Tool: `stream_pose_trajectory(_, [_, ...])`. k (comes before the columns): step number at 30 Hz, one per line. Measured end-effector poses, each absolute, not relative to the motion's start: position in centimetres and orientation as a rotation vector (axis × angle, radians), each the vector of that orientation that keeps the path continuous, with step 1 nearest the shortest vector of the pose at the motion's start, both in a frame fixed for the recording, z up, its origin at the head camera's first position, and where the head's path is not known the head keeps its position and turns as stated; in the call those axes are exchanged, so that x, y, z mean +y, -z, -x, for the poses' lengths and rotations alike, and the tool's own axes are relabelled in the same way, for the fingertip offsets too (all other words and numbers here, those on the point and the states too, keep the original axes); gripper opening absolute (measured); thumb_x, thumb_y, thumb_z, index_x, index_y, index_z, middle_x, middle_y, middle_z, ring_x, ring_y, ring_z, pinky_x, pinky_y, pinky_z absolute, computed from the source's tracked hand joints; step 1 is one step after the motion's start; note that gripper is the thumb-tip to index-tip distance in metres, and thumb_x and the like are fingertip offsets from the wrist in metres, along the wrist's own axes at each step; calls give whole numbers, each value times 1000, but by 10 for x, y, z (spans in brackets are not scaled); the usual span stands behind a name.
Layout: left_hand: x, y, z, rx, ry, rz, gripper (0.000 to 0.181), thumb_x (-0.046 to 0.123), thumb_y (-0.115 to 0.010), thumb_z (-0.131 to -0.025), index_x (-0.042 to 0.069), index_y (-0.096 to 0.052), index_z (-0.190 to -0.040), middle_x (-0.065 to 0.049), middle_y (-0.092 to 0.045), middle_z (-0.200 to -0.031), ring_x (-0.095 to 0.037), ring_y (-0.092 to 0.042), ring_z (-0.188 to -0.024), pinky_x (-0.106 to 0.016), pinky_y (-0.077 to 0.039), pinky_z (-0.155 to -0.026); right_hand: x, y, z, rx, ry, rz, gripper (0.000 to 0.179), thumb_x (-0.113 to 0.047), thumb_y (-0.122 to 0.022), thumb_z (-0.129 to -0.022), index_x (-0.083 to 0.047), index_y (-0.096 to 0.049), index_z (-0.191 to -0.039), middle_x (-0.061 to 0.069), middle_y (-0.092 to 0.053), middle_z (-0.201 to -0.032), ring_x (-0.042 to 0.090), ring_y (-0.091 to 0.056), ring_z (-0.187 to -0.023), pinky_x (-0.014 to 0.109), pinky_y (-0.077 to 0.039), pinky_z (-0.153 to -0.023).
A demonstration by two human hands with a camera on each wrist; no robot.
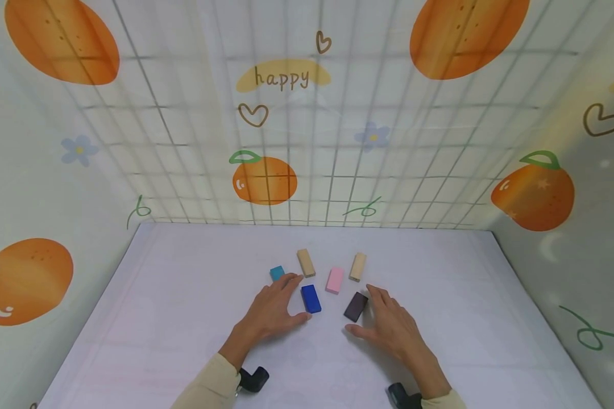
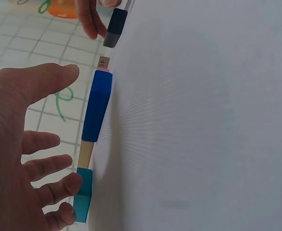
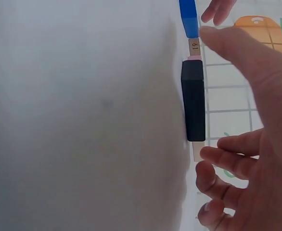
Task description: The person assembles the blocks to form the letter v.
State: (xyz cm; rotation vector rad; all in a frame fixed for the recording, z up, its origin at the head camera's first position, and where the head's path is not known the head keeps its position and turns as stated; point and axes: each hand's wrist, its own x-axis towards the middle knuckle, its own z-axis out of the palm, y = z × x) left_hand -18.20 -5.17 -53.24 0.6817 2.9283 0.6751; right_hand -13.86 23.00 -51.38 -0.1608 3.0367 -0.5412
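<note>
In the head view a dark blue block (image 1: 311, 299) lies on the white table, with my left hand (image 1: 272, 307) just left of it, thumb and fingers spread apart. A teal block (image 1: 277, 273) sits by that hand's fingertips, partly hidden behind them. My right hand (image 1: 389, 324) is beside a black block (image 1: 356, 307), its thumb and fingers parted around the block's right side. In the right wrist view the black block (image 3: 194, 101) shows a gap from the thumb. Neither hand grips anything. The pink block (image 1: 335, 280) lies between the two hands, slightly farther back.
Two plain wooden blocks (image 1: 306, 263) lie behind the coloured ones; the right one (image 1: 357, 267) is near the pink block. A printed curtain (image 1: 307, 136) over a wire grid rises at the table's back edge. Dark wrist cameras (image 1: 254, 379) sit on both wrists.
</note>
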Motion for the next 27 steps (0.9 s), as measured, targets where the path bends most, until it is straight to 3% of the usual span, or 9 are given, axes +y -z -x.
stream_pose_trajectory(27, [-41, 530, 192, 2896, -680, -650, 88, 60, -70, -86, 18, -39, -156, -6, -44, -154, -26, -49, -135, -50, -41, -107, 228, 516, 144, 3030, 518, 154, 110, -69, -78, -73, -1, -40, -150, 26, -49, -142, 45, -57, -118, 61, -48, -92])
